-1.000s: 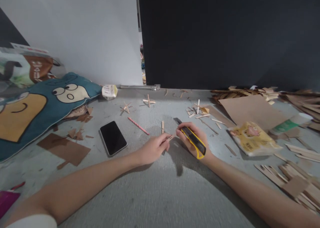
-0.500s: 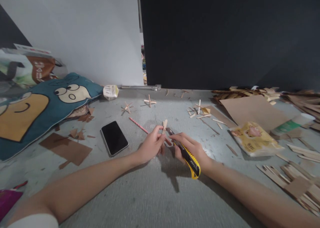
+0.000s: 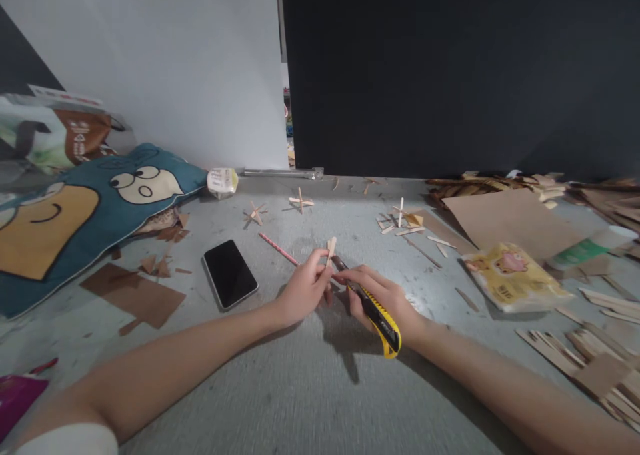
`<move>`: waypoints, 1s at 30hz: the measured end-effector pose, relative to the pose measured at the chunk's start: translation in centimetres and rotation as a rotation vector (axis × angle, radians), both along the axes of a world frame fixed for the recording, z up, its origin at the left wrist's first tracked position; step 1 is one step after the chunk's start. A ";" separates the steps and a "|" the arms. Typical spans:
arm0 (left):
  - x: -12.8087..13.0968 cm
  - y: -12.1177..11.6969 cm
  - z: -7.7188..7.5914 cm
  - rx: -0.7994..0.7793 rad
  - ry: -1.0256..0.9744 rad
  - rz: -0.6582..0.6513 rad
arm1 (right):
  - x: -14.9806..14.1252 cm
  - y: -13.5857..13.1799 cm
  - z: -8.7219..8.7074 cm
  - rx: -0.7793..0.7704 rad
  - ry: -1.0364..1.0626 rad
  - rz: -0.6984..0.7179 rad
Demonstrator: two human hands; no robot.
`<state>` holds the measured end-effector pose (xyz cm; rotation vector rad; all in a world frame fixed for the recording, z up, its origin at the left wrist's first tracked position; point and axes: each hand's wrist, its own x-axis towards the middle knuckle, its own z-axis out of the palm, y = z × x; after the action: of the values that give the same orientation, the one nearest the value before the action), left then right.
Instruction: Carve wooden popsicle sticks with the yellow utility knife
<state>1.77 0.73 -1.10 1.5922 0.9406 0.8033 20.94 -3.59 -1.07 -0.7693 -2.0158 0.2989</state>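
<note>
My left hand [image 3: 306,287] pinches wooden craft sticks [image 3: 331,247], whose pale tips rise above the fingertips; their lower ends are hidden. My right hand [image 3: 383,298] is wrapped round a yellow and black utility knife [image 3: 377,315]. The knife's metal front end points up and left, close beside the sticks; whether the blade touches them I cannot tell. Right thumb and fingers meet near the left fingertips. A pink striped straw [image 3: 277,248] lies just beyond my left hand.
A phone [image 3: 230,274] lies left of my hands. Small crossed-stick pieces [image 3: 301,202] stand farther back. On the right are a yellow tissue pack [image 3: 515,278], a glue bottle [image 3: 593,247] and loose craft sticks [image 3: 595,362]. A blue cushion [image 3: 95,215] and cardboard [image 3: 133,295] lie left.
The right fingertips have come slightly closer to the left fingers, and the sticks have tilted a little. The view has shifted slightly. Both grips are the same.
</note>
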 end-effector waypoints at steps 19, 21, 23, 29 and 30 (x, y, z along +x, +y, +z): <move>-0.3 0.2 0.0 -0.007 0.055 -0.077 | 0.1 0.1 1.5 -0.240 0.110 -0.055; -0.3 0.2 0.0 -0.007 0.047 -0.086 | 0.5 0.3 1.9 -0.269 0.088 -0.036; -0.2 0.2 -0.2 0.021 0.059 -0.083 | 0.7 0.4 2.2 -0.273 0.051 -0.014; -0.1 0.3 -0.9 0.081 0.125 -0.059 | -0.4 0.2 1.8 -0.212 0.030 -0.017; -0.1 0.2 -0.9 0.076 0.124 -0.057 | -0.7 0.1 1.7 -0.203 0.034 -0.021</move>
<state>1.66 0.97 -2.01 1.7430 0.9580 0.7150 20.27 -3.50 0.60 -0.9040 -1.9641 0.5073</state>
